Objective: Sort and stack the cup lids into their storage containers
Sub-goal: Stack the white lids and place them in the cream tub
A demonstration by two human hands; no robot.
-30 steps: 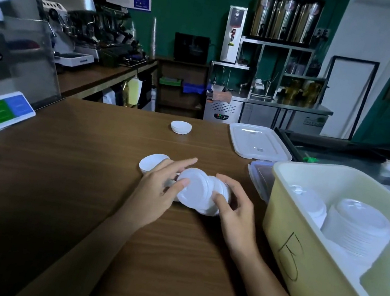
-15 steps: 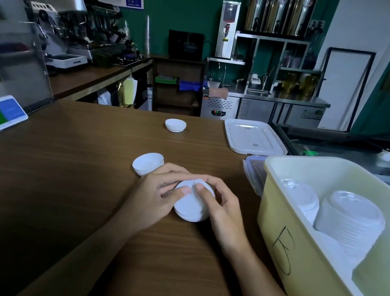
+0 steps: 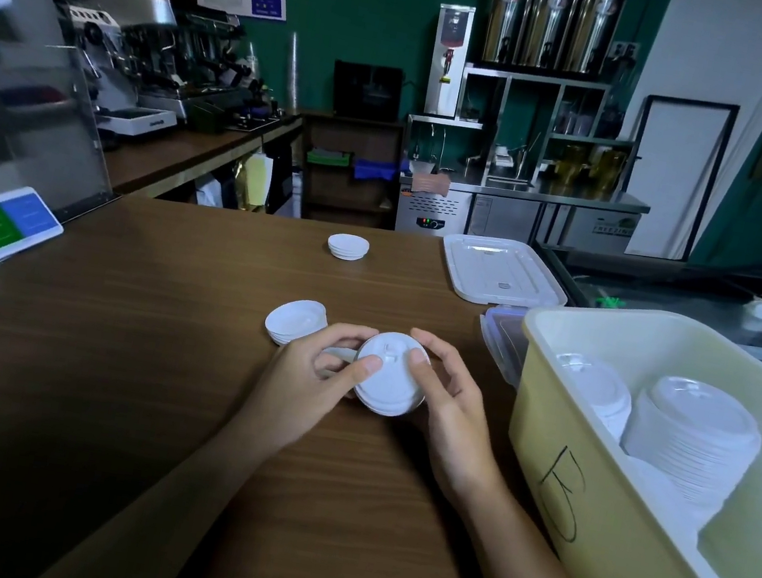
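Both forearms rise from the bottom edge and converge over the wooden counter [image 3: 132,348]; the left hand [image 3: 308,382] and right hand [image 3: 456,402] clasp a short stack of white cup lids [image 3: 391,384] between them, fingers curled round its rim and both thumbs pressed on the top lid; the round stack tilts its top face, with the sip opening, up towards the wearer; whether its lower edge touches the wood I cannot tell. A leaning lid pile [image 3: 294,327] lies just left; the yellow bin [image 3: 563,420] to the right holds taller lid stacks [image 3: 693,432].
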